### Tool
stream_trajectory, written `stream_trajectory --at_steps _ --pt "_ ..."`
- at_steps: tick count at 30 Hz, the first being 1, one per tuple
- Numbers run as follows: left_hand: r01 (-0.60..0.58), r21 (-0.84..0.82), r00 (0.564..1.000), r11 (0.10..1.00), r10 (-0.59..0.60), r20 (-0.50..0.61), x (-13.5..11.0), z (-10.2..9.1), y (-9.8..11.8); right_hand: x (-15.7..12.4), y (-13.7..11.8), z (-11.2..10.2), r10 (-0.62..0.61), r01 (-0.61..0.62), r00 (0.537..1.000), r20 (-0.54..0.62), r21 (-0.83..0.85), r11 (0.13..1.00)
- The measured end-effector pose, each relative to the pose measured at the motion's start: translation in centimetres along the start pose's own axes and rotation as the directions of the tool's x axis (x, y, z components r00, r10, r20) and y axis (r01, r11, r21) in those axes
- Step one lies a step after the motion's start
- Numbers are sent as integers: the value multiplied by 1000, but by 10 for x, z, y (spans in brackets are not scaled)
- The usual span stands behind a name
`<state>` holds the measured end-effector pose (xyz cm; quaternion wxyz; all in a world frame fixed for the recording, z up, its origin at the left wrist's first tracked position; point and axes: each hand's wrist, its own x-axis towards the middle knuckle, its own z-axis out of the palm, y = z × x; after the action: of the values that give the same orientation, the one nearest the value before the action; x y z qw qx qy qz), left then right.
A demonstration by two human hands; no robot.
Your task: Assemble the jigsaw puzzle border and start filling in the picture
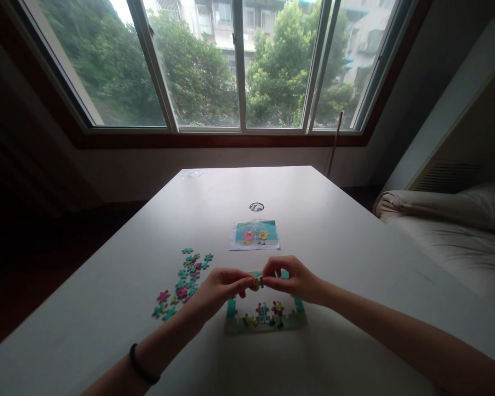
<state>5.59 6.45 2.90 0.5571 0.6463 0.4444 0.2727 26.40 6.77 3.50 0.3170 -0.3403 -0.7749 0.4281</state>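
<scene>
Over the upper part of a jigsaw puzzle (267, 325), both hands meet with fingertips close together. My left hand (227, 286) is pinched on a small puzzle piece (257, 282). From the other side, my right hand (291, 280) pinches at the same piece, or one joined to it; the fingers partly cover it. The puzzle has a teal and green border with several figure pieces along its lower edge, and its middle shows bare white. Left of my left hand lies a scattered pile of loose puzzle pieces (182, 291), teal, pink and yellow.
A printed reference picture (256, 235) with cartoon figures lies beyond the puzzle on the white table (148, 247). Farther back are a round black-and-white mark (256, 207) and a clear plastic scrap (193, 174). A cushioned seat (449, 231) stands to the right, below the window wall.
</scene>
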Motion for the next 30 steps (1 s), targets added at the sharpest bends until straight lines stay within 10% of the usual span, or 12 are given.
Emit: stream_trajectory --at_steps 12,20,30 --pt "-87 294 996 952 73 57 -10 12 5 4 3 -5 35 -35 999 -6 54 998" --pt "-338 860 936 382 232 265 -39 57 -4 3 -2 -33 18 126 939 344 -392 911" --pt "-362 906 927 217 181 327 -37 66 -15 2 5 -25 49 194 905 423 -513 836"
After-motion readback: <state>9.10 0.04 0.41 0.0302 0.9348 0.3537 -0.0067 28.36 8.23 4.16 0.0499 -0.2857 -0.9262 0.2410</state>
